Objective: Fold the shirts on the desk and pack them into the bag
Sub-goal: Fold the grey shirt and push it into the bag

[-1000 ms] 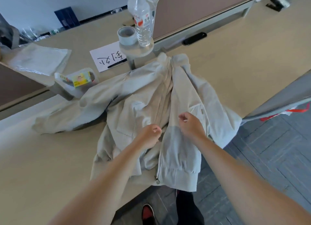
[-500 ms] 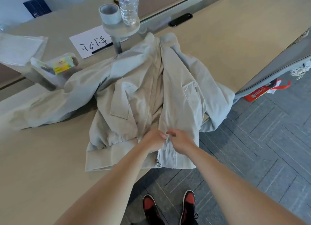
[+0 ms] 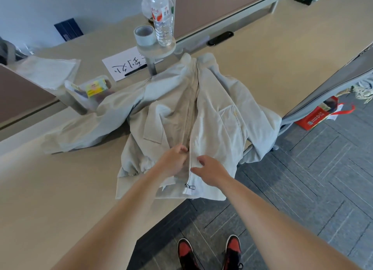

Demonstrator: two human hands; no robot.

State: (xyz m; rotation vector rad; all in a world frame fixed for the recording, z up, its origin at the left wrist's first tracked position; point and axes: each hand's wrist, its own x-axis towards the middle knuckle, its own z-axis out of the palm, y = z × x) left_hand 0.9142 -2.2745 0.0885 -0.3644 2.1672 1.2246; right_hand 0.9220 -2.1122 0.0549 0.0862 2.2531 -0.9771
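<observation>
Centre of frame: zip-front shirt (image 3: 212, 112), hem and centre-right sleeve overhanging the desk (image 3: 60, 189) edge; left hand (image 3: 173, 160) pinches its zip edge, right hand (image 3: 210, 170) rests loosely alongside; a nearward tug could drag it floorward.

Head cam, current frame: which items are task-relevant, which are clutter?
Job: jacket; left hand pinching its zip edge; right hand resting on it; desk.
Lying about: water bottle; tape roll; written sheet; pen; plastic tub.

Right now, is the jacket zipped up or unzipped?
Unzipped. The zipper pull sits low by the hem of the jacket, and above it the two front edges lie apart, with the inside showing between.
</observation>
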